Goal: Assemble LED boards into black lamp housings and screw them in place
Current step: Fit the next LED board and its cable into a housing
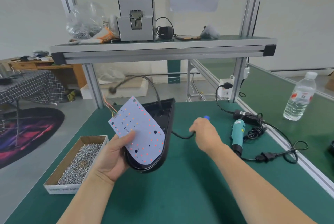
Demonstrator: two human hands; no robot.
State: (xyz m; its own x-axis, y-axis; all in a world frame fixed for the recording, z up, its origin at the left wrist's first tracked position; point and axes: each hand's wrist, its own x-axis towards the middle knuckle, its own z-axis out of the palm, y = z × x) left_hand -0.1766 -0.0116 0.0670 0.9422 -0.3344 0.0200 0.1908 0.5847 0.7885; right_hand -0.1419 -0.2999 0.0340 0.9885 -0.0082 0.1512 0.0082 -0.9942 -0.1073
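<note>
Behind the LED board (141,133), half the housing (169,115) hides.

White LED board (139,129), speckled with red and orange dots. Black housing (169,115), glossy. Deep green table (180,187), teal screwdriver (238,133), silvery screws (81,162) in a brown cardboard box (92,138), dark white-gridded tablecloth (32,84).

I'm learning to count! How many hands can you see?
2. The left hand holds the LED board against the black housing; the right hand grips a black cable beside them.
</note>
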